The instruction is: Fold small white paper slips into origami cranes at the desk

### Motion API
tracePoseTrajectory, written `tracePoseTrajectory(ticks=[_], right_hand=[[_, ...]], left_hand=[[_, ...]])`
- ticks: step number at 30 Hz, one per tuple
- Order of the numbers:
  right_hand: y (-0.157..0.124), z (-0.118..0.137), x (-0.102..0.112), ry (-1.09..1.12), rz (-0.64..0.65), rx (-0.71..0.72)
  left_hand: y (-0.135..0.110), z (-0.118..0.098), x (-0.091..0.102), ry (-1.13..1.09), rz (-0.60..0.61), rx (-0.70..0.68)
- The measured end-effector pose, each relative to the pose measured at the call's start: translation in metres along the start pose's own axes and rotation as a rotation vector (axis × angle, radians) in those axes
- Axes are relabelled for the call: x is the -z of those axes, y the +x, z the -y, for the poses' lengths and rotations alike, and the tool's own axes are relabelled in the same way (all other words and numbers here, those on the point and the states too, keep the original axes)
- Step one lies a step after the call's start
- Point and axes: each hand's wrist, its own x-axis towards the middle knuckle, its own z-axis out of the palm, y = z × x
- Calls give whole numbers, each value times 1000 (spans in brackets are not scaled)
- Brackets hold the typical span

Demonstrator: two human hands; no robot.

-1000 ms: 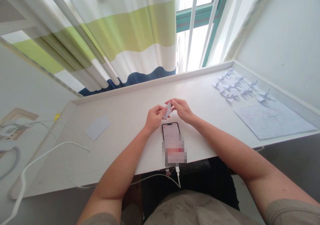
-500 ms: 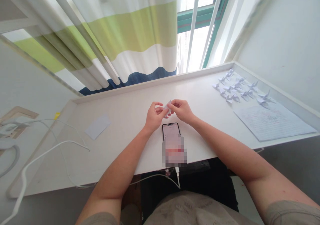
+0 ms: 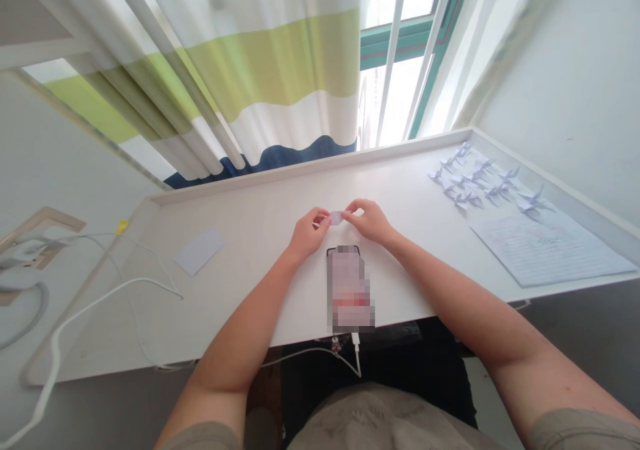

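Observation:
A small piece of folded white paper [image 3: 337, 219] is held between my two hands over the middle of the desk. My left hand [image 3: 311, 229] pinches its left side with closed fingers. At its right side, the thumb and fingertips of my right hand [image 3: 369, 221] grip the paper. Its exact folds are too small to make out. Just below the hands lies a phone [image 3: 347, 283], its screen blurred over by a mosaic.
Several folded paper cranes [image 3: 483, 180] stand at the back right of the white desk [image 3: 270, 303], behind a stack of written sheets [image 3: 550, 253]. To the left lies a blank paper sheet [image 3: 200, 251]. White cables [image 3: 55, 343] run from a wall socket [image 3: 37, 253] across the left side.
The folded paper has turned from a slant to nearly level between my hands. My left hand's fingers have closed in on its left end. The view has shifted slightly.

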Motion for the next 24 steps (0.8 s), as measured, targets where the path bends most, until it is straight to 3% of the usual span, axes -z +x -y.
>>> tracePoseTrajectory(ticks=[2,5,7,10,14,24], right_hand=[[2,-6,3,-236,12,-56],[2,-11,6,-350,13,-30],[1,-11,9,-327,62,90],[0,-10,13,-292,234,314],[0,-11,18,-279,354,367],[4,-14,17,-283,375,348]], left_hand=[[1,5,3,206,40,-89],[3,9,7,336,58,-194],[4,10,8,341,83,-271],[5,10,8,346,160,-348],[8,11,8,381,229,-333],[13,9,7,403,248,-357]])
